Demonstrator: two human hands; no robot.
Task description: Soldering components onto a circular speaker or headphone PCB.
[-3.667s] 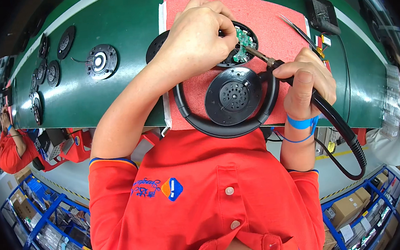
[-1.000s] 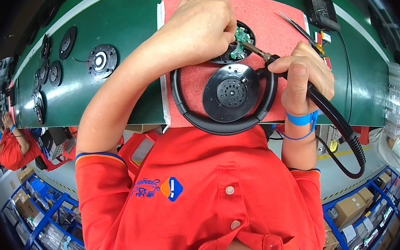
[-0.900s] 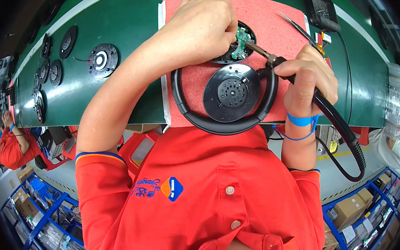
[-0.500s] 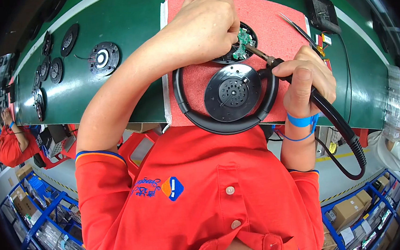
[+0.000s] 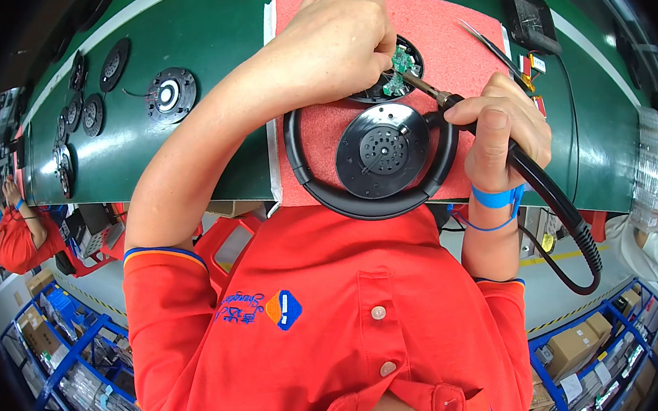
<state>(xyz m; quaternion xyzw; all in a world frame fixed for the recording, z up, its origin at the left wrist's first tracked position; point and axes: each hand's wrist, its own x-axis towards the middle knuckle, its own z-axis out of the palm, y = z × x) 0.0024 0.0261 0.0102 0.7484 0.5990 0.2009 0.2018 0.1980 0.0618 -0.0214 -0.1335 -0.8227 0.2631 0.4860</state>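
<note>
A pair of black headphones lies on a pink foam mat. Its headband curves round the nearer ear cup, a perforated black disc. In the farther, opened ear cup sits a green circuit board. My right hand is closed round a soldering iron, its tip at the board's edge. My left hand reaches over the far cup, fingers pinched beside the board. Whatever those fingertips hold is hidden behind the hand.
Tweezers lie on the mat's right side, near small battery packs and a black tray. Several black speaker discs and one with a white ring are on the green table. The iron's cable hangs past the table edge.
Both hands stay in almost the same place. The right hand and soldering iron have shifted very slightly left and up; nothing has been let go.
</note>
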